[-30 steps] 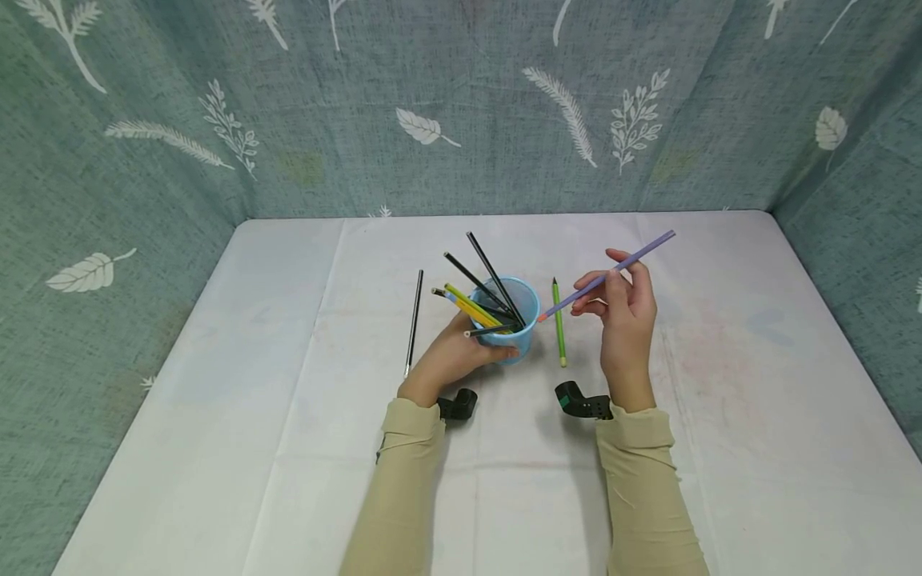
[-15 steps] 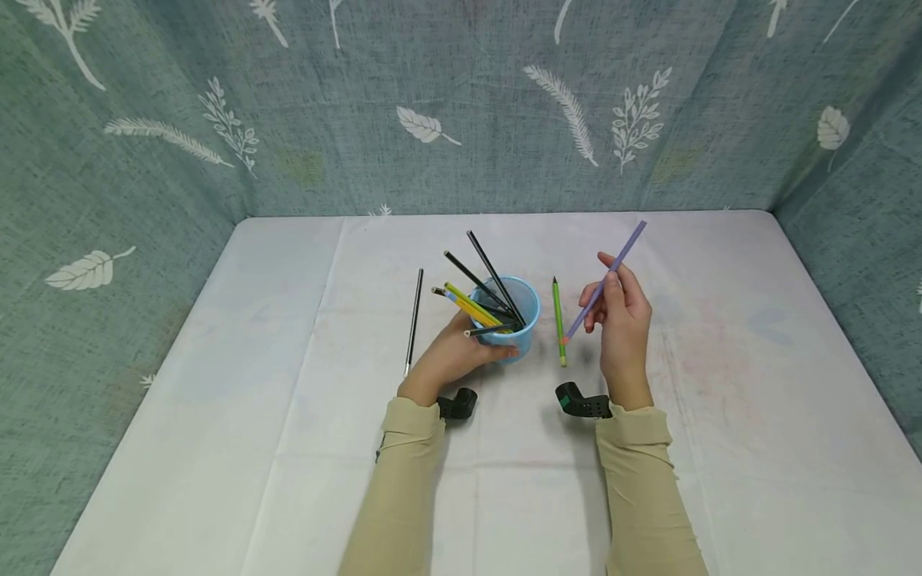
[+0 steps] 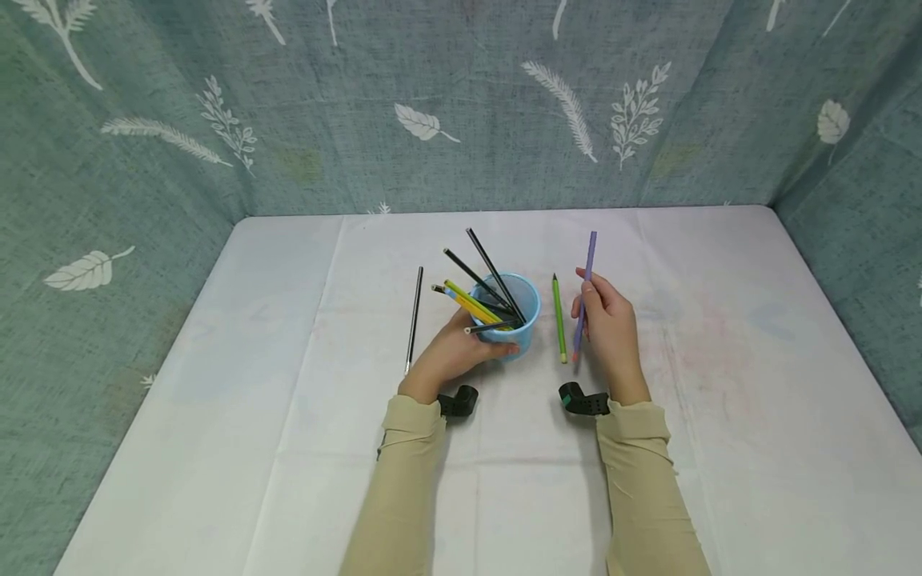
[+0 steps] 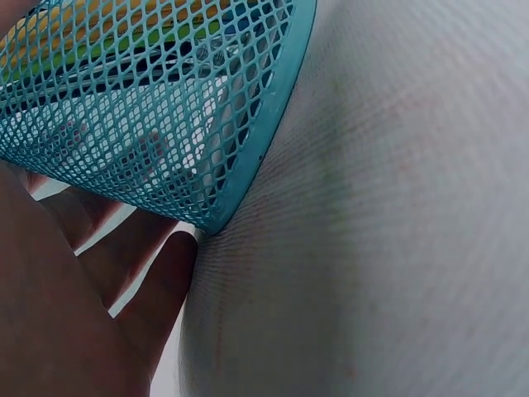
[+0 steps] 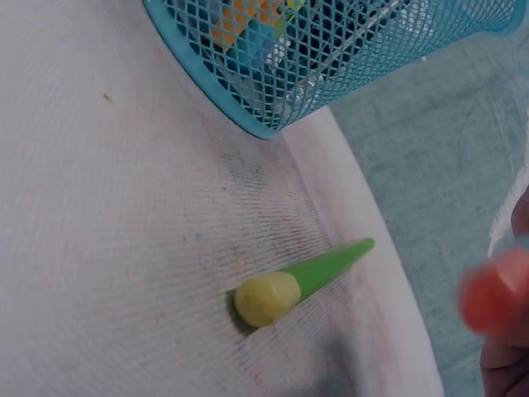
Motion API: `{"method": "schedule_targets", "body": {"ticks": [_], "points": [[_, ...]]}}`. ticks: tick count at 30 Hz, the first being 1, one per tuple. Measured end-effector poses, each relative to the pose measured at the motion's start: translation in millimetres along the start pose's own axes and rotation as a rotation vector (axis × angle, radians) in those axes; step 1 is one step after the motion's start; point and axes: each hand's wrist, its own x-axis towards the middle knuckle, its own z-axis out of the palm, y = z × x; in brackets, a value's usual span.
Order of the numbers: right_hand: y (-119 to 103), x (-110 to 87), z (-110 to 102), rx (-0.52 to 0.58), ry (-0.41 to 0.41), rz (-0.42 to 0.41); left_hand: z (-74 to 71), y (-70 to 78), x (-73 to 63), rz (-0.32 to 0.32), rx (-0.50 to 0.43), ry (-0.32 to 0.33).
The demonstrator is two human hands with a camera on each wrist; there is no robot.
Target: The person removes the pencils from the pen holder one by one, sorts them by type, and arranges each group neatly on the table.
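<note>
My left hand (image 3: pixel 454 352) curls round the side of a blue mesh pencil cup (image 3: pixel 515 340), its thumb across the near side. Several black, yellow and green pencils (image 3: pixel 471 304) lean out of the cup toward the left. In my right hand (image 3: pixel 612 336) a purple pencil (image 3: pixel 591 260) is pinched between thumb and fingers, nearly upright in the head view, its orange-red end low. That end (image 5: pixel 488 298) is blurred in the right wrist view. Just left of it, a green pencil (image 3: pixel 558 320) lies on the table, dark point away from me and pale yellow end (image 5: pixel 264 299) near.
A black, thin paintbrush-like stick (image 3: pixel 414 316) with a silvery near end lies left of the cup. The table carries a white cloth (image 3: pixel 216 416). A grey-green leaf-patterned curtain (image 3: pixel 475 160) stands behind and at both sides.
My right hand has turned the purple pencil from a slant beside the cup to nearly upright, its orange-red end now right of the green pencil. The left hand and cup have stayed put.
</note>
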Motion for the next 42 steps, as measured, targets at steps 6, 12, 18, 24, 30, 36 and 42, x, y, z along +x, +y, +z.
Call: {"method": "schedule_targets", "body": {"ticks": [6, 12, 18, 24, 30, 36, 42], "points": [[4.6, -0.2, 0.7, -0.102, 0.006, 0.046, 0.7, -1.3, 2.5, 0.060, 0.006, -0.001], [9.1, 2.0, 1.8, -0.226, -0.064, 0.124, -3.4, 10.9, -1.6, 0.050, 0.010, -0.018], [10.4, 2.5, 3.5, -0.336, -0.150, 0.217, -10.2, 36.0, -9.9, 0.021, -0.002, -0.034], [11.6, 2.4, 4.9, -0.374, -0.175, 0.239, -2.2, 5.4, 0.1, 0.042, 0.032, -0.018], [12.9, 1.9, 4.4, -0.424, -0.194, 0.233, -0.7, 0.6, 1.5, 0.045, 0.025, -0.012], [15.6, 2.9, 4.1, -0.485, -0.206, 0.214, -0.9, 1.2, 1.5, 0.024, 0.026, -0.016], [16.2, 3.6, 2.8, -0.522, -0.210, 0.167, -1.9, 6.0, -0.1, 0.018, 0.022, -0.021]]}}
